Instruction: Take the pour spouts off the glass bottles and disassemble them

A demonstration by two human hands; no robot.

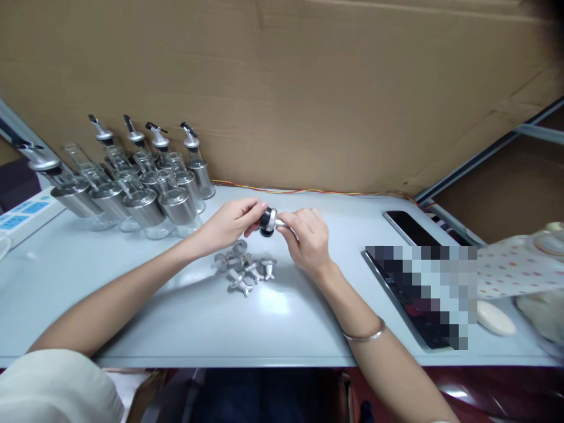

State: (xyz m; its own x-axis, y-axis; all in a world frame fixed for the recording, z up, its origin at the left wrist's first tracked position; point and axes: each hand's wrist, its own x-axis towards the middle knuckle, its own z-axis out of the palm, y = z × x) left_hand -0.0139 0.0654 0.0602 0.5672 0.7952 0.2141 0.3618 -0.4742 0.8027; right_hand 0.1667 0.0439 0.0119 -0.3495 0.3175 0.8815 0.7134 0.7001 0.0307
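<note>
Above the middle of the table, both my hands grip one bottle pourer (272,220) with a black stopper part and a silver spout. The fingers of my left hand (233,223) are closed on its black end. My right hand (307,238) pinches the thin spout end, partly hiding it. Just below my hands lies a small pile of loose silver pourer tops (242,270). To the left stand several glass bottles with steel sleeves (145,207); some have pourers (159,136) fitted, others have bare necks.
A power strip (26,220) lies at the left edge. On the right are a phone (408,226), a larger dark-screened device (405,305), partly blurred, a white oval object (496,318) and a dotted cloth (511,267). Cardboard (317,100) walls the back, with thin wires (291,191) along its foot.
</note>
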